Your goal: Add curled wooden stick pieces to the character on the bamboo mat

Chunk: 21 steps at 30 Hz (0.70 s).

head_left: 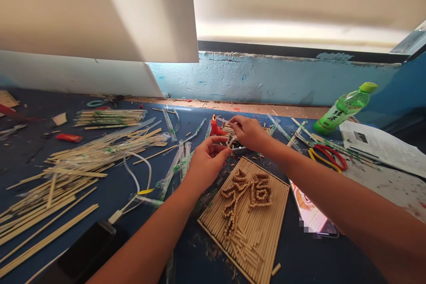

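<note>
A lit red candle stands on the blue table just beyond both hands. My right hand pinches a thin wooden stick whose tip reaches toward the flame. My left hand is curled, thumb and fingers pinched on a small piece I cannot make out, just right of the candle's base. In front of the hands lies a mat of wooden sticks carrying a character built from small stick pieces.
Piles of wooden chopsticks and clear wrappers cover the left. Red and yellow pliers, a green bottle and papers lie right. A phone rests beside the mat, a dark device at front left.
</note>
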Each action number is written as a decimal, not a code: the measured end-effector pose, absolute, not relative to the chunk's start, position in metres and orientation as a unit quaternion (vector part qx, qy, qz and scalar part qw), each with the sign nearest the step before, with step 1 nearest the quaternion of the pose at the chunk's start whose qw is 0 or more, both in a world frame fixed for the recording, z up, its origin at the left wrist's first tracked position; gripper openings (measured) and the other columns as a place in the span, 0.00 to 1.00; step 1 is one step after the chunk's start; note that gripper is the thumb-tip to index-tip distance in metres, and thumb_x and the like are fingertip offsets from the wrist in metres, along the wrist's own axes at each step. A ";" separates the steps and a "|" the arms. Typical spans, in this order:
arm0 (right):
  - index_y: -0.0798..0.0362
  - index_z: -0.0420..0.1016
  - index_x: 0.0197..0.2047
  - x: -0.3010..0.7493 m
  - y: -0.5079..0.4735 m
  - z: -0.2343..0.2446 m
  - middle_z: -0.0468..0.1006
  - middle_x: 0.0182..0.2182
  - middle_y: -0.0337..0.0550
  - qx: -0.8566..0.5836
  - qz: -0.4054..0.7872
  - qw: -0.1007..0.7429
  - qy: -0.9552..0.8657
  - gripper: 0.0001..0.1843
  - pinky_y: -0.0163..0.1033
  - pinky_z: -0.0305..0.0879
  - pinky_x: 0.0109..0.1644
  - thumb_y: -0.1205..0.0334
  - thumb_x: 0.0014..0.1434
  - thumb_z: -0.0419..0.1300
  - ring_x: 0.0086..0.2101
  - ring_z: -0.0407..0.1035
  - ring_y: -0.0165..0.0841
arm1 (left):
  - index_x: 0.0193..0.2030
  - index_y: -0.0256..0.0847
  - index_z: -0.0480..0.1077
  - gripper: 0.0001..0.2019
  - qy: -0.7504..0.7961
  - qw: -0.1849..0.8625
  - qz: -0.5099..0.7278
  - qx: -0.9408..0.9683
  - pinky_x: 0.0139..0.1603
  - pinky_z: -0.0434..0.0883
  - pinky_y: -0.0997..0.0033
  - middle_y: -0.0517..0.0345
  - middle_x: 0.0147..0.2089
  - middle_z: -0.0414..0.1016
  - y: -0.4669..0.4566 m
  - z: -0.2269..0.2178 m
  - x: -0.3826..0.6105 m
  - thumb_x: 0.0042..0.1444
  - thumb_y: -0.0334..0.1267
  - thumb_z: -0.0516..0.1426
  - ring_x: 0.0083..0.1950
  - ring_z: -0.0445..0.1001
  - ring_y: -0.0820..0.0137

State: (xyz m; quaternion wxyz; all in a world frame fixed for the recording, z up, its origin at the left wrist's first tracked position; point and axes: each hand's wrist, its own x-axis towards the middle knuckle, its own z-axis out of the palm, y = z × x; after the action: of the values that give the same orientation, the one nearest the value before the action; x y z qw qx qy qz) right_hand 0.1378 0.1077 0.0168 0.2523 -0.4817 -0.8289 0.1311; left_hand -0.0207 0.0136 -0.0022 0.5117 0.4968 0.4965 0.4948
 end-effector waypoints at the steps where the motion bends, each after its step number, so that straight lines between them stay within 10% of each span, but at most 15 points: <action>1: 0.53 0.76 0.46 0.138 0.108 0.017 0.81 0.39 0.49 -0.480 0.132 0.254 -0.829 0.14 0.39 0.60 0.40 0.60 0.66 0.51 0.37 0.72 0.38 | 0.46 0.40 0.71 0.14 0.495 0.518 0.496 0.491 0.23 0.64 0.74 0.60 0.31 0.74 0.014 -0.002 -0.021 0.52 0.39 0.63 0.24 0.66 0.75; 21: 0.52 0.74 0.40 0.227 0.021 0.019 0.71 0.25 0.39 -0.531 0.312 0.338 -0.712 0.15 0.37 0.58 0.28 0.52 0.66 0.50 0.25 0.64 0.31 | 0.37 0.41 0.79 0.13 0.519 0.452 0.545 0.479 0.23 0.61 0.75 0.59 0.28 0.77 0.009 0.004 -0.012 0.49 0.47 0.67 0.24 0.66 0.75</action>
State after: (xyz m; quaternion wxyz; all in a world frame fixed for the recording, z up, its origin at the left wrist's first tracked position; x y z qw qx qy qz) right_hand 0.2274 0.0212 0.0190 0.3376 -0.5306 -0.7124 0.3116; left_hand -0.0121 0.0089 0.0040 0.4516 0.4793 0.5193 0.5447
